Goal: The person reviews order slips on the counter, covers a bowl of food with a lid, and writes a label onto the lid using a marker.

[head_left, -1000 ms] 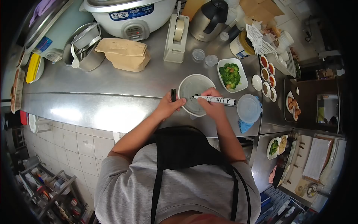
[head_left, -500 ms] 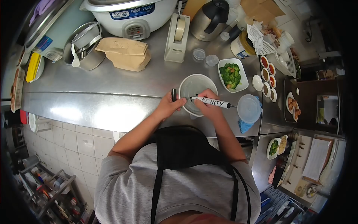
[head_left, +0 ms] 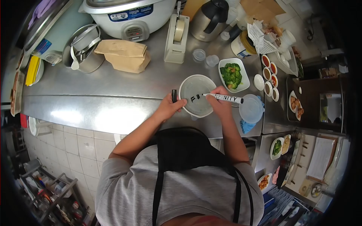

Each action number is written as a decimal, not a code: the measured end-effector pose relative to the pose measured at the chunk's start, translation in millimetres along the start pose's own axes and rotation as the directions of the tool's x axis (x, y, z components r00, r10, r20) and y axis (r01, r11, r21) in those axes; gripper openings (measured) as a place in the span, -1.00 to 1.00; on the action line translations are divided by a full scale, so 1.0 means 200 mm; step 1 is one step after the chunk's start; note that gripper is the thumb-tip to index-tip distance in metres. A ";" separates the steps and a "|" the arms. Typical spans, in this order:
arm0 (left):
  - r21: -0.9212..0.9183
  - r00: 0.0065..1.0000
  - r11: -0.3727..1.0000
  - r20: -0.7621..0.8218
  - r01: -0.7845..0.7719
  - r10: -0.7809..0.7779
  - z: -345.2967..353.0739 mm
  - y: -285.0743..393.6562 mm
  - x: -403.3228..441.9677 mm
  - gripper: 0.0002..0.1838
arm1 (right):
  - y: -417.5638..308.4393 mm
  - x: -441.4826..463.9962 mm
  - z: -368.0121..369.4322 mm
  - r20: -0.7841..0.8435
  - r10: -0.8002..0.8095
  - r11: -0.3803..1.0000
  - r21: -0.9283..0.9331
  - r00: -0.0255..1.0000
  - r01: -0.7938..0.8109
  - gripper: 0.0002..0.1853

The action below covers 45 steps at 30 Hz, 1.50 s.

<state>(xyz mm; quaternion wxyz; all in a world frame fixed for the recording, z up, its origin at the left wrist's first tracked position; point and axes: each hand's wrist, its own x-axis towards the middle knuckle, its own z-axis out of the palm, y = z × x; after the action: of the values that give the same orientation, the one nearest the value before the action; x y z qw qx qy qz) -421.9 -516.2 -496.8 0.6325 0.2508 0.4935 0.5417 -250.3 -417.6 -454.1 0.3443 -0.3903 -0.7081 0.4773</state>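
Note:
My right hand is closed around a white marker pen lettered INFINITY, its tip at the translucent lid of a round tub. Black handwritten marks show on that lid. Between the fingers of my left hand a black marker cap stands up, while the thumb rests on the near left rim of the tub. Just beyond, to the right, is a white dish of broccoli. A loose round lid lies on a blue cloth beside my right hand.
A tape dispenser, a brown paper bag, a rice cooker and a steel jug stand along the back of the steel counter. Several sauce cups sit at the right, near a plate of fried food.
My right hand and the marker have shifted right across the lid, uncovering black marks. My left hand stays at the rim. A dish of orange-brown food now shows at the lower right.

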 end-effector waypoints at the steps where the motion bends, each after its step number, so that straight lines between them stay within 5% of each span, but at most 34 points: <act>1: 0.002 1.000 1.000 -0.001 -0.002 0.002 0.00 -0.01 0.01 -0.73 | -0.01 0.00 0.00 0.011 -0.002 1.000 -0.019 1.000 0.002 -0.86; 8: -0.001 1.000 1.000 -0.005 0.003 -0.003 0.00 0.01 0.00 -0.73 | -0.04 0.00 0.01 0.093 -0.016 0.982 -0.184 0.996 0.033 -0.85; 14: -0.015 1.000 1.000 -0.013 0.005 -0.005 0.01 0.02 0.00 -0.74 | -0.03 0.00 0.00 0.092 0.025 0.997 -0.069 0.995 -0.019 -0.87; 45: -0.016 1.000 1.000 -0.016 0.005 -0.005 0.00 0.02 0.00 -0.74 | -0.02 0.05 -0.03 0.041 -0.030 0.997 -0.074 0.999 0.033 -0.85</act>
<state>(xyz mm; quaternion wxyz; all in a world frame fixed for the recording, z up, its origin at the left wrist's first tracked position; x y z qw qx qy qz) -423.6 -515.7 -494.1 0.6318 0.2400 0.4950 0.5461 -249.9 -407.0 -447.4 0.3226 -0.3820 -0.7384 0.4525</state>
